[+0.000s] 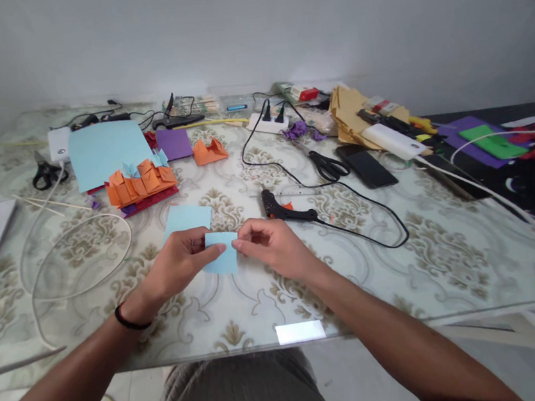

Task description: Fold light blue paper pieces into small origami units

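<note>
A small light blue paper [221, 262] is held up between both hands above the patterned tablecloth. My left hand [187, 256] pinches its left side, with the thumb across the front. At its right edge my right hand [263, 243] grips it between thumb and fingers. Another light blue sheet [187, 218] lies flat just behind my left hand. Folded orange paper pieces [140, 184] are stacked at the left, and a single orange piece [210, 151] sits farther back. The black glue gun [288, 210] lies behind my right hand.
Black scissors [328, 166] and a dark phone [367, 165] lie to the right, near the glue gun's looping cord. A large light blue sheet [107, 151], a purple square [173, 144] and more scissors [47, 174] are at the back left. A white cable loops at the left.
</note>
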Motion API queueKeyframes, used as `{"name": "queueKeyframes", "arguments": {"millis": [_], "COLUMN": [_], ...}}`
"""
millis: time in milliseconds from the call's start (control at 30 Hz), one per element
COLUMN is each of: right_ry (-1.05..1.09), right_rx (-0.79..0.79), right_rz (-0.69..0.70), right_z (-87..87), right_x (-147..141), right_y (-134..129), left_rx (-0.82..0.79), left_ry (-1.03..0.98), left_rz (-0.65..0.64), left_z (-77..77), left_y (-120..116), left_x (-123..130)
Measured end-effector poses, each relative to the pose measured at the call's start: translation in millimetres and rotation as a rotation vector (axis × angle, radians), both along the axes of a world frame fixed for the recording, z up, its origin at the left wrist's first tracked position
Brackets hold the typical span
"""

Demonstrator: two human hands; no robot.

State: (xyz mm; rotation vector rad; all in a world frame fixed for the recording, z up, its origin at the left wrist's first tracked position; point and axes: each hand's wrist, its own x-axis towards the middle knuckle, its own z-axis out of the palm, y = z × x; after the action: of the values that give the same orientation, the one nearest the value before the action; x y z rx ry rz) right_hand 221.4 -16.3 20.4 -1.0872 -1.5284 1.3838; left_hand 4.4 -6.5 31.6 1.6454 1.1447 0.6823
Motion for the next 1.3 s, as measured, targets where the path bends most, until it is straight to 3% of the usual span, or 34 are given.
{"name": "queueKeyframes", "arguments": {"millis": [267, 500, 967, 1233, 1300], "right_ry": [-0.024, -0.042, -0.087, 0.051, 0.078], "right_rx": [0.035, 0.084, 0.143, 0.089, 0.115], "right_rz": [0.027, 0.006, 0.059, 0.014, -0.008], "right_z": [-2.1, -2.7, 3.6, 5.5, 6.7], "right_x": [-3, -3, -3, 8, 9], "right_y": [-1, -2, -6, 2, 3], "left_rx": [0.039, 0.260, 0.288, 0.209, 0.221], "left_ry": [0.006, 0.104, 0.110, 0.000, -0.016], "left_rz": [-0.025, -0.014, -0.081, 0.100, 0.088], "left_z": [3.1, 10.6, 10.9, 3.2, 3.3], "left_y": [-4, -9, -13, -3, -1], "left_x": [3, 8, 12, -7, -8]}}
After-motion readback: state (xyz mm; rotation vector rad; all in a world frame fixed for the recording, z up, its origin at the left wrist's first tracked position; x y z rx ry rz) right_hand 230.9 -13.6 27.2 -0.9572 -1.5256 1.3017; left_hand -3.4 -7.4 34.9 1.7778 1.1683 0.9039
